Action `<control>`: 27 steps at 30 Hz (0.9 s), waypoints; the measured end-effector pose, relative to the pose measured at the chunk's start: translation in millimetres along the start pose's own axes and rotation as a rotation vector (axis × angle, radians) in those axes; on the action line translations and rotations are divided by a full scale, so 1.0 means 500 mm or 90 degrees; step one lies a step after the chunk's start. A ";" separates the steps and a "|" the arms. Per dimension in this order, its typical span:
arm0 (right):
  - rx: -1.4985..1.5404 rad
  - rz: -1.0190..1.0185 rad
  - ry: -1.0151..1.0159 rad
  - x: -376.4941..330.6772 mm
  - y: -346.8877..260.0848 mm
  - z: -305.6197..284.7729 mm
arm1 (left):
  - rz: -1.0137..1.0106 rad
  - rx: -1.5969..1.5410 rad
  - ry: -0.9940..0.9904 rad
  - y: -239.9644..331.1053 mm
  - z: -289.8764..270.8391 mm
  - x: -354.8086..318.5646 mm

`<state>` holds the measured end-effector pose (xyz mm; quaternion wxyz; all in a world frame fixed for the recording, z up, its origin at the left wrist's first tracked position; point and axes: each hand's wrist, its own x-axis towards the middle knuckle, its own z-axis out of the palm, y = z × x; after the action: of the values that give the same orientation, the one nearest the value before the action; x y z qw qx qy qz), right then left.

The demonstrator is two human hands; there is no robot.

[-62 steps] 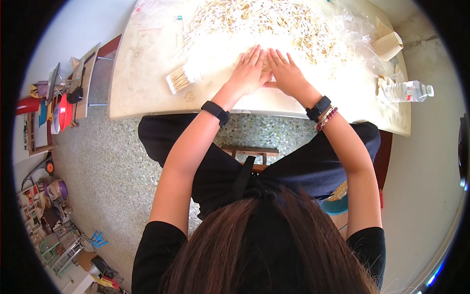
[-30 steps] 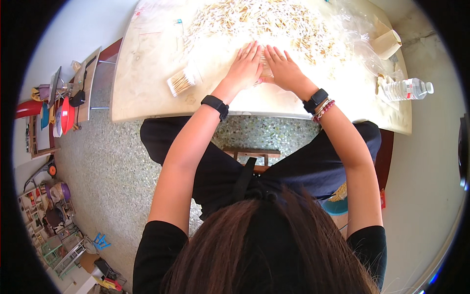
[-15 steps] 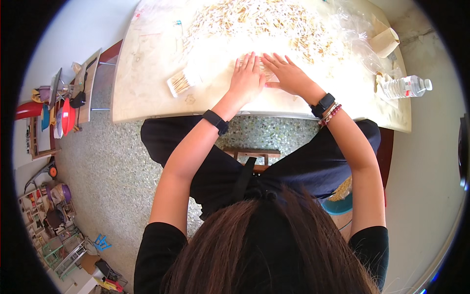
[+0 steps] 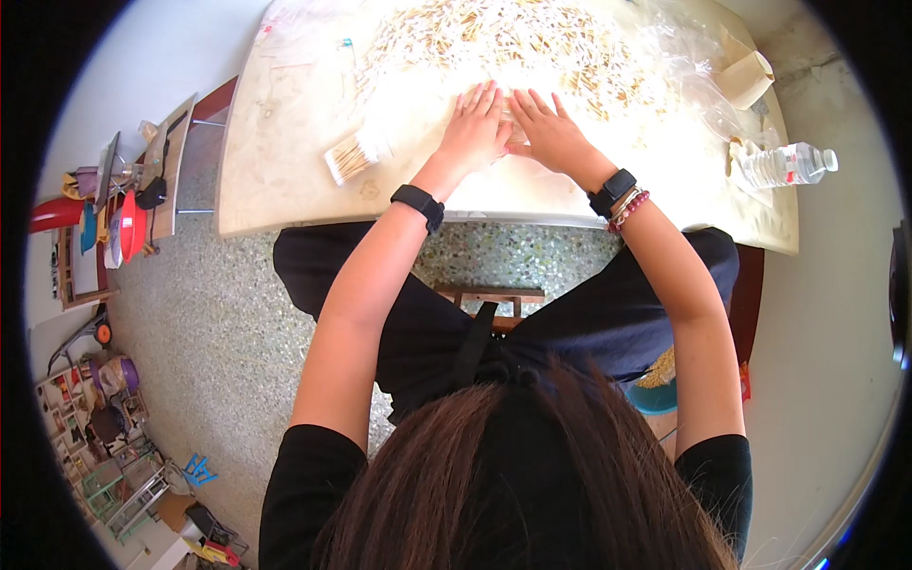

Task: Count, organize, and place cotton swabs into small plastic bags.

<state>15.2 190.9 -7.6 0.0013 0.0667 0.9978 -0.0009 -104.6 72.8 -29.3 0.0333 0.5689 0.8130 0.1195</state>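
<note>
Swabs (image 4: 532, 43) beyond 2 hands (image 4: 472, 133), bare tabletop (image 4: 261, 199) at near-left corner

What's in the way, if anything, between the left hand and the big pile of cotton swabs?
Nothing I can see blocks the left hand from the pile of cotton swabs, though glare hides some detail there. The small pack of swabs sits off to the left.

Swab pile (image 4: 532, 38) on table (image 4: 275, 195), swab pack (image 4: 350, 160) nearer and left, bottle (image 4: 781, 167) at right edge
</note>
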 end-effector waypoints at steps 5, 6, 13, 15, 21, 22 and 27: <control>0.024 -0.013 0.056 0.003 0.005 0.009 | 0.044 -0.016 0.050 -0.017 -0.007 0.005; 0.032 -0.027 0.045 0.002 0.006 0.010 | 0.066 0.015 0.076 -0.021 -0.009 0.002; 0.254 -0.041 0.037 -0.034 0.031 -0.013 | 0.035 -0.126 0.066 0.011 -0.037 -0.044; 0.414 0.052 0.073 -0.041 0.025 -0.028 | 0.008 -0.298 0.177 0.004 -0.032 -0.059; 1.035 0.296 0.282 -0.015 0.010 0.006 | -0.214 -0.779 0.445 -0.036 0.027 -0.049; 1.086 0.324 0.319 -0.009 0.007 0.013 | -0.204 -0.811 0.454 -0.023 0.025 -0.046; 1.146 0.345 0.398 0.024 -0.010 0.026 | -0.243 -0.987 0.492 0.037 0.023 -0.032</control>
<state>2.5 187.7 -20.6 -0.3134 0.2662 0.5312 -0.7408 -79.9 65.7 -37.4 0.1520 0.1610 0.5387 0.8129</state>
